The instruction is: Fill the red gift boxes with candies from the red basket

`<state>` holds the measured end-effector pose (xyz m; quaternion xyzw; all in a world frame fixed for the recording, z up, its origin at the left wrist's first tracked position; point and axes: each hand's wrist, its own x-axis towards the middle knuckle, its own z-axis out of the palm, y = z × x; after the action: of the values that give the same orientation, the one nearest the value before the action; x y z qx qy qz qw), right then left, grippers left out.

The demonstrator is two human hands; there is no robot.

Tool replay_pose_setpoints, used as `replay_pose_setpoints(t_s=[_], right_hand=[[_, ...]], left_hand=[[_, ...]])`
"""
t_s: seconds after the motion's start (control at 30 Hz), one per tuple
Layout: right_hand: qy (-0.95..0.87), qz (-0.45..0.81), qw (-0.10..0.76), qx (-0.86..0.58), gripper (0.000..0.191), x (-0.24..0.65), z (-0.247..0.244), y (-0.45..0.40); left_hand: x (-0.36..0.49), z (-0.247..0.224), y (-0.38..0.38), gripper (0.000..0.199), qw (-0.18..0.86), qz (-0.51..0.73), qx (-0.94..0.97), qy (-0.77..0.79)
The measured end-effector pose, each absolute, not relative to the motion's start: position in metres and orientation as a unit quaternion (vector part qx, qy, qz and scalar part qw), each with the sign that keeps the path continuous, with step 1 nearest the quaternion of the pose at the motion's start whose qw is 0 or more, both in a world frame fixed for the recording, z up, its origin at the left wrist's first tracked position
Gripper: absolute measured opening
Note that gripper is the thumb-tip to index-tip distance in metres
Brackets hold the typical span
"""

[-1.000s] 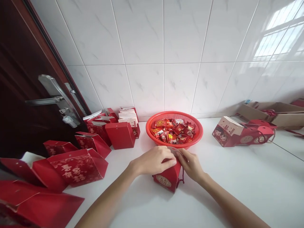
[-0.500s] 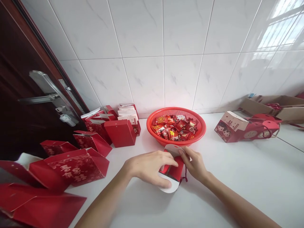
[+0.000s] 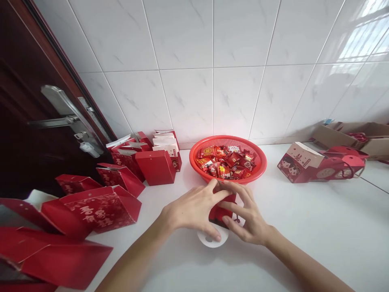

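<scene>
A small red paper gift box stands on the white counter between my hands, with a rounded white flap folded out toward me. My left hand spans its left side, the thumb pressing on that flap and the fingers at the far edge. From the right, my right hand grips the box, its fingers bent over the top and the thumb on the near right part. A dark red cord shows beside the right fingers. My fingers hide much of the box's opening.
Just behind my hands sits a red plastic basket of wrapped candies. Several red paper boxes line the left side near a dark door. At right are a pink-and-red box and an open cardboard box.
My right hand has shifted from the far flap to spread over the box's right side. The left fingers have reached to the far edge, and the far flap is now covered.
</scene>
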<state>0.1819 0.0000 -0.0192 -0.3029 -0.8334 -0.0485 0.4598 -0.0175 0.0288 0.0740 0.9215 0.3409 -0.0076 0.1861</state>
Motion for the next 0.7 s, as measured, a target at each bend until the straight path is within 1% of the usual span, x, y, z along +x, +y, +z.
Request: replay_pose_setpoints(t_s=[0.07, 0.17, 0.23, 0.3, 0.37, 0.53, 0.7], right_hand=[[-0.858, -0.046, 0.407, -0.310, 0.033, 0.182, -0.017, -0.001], [-0.876, -0.044, 0.353, -0.325, 0.045, 0.182, -0.014, -0.002], [-0.879, -0.037, 0.343, -0.330, 0.051, 0.182, -0.014, -0.004], [-0.873, -0.033, 0.350, -0.336, 0.055, 0.181, -0.015, -0.005], [-0.860, -0.036, 0.367, -0.352, 0.059, 0.181, -0.017, -0.006], [-0.823, -0.026, 0.389, -0.413, 0.060, 0.181, -0.022, -0.004], [-0.818, -0.027, 0.383, -0.429, 0.070, 0.180, -0.024, -0.004]], left_hand=[[-0.016, 0.072, 0.028, 0.083, 0.179, -0.010, 0.916, 0.360], [-0.015, 0.072, 0.025, 0.071, 0.168, -0.008, 0.911, 0.376], [-0.013, 0.073, 0.022, 0.061, 0.160, -0.002, 0.912, 0.379], [-0.012, 0.073, 0.020, 0.056, 0.163, 0.005, 0.909, 0.384], [-0.012, 0.074, 0.018, 0.058, 0.177, 0.014, 0.903, 0.391], [-0.014, 0.076, 0.018, 0.076, 0.197, 0.033, 0.896, 0.398], [-0.012, 0.079, 0.018, 0.073, 0.191, 0.043, 0.901, 0.387]])
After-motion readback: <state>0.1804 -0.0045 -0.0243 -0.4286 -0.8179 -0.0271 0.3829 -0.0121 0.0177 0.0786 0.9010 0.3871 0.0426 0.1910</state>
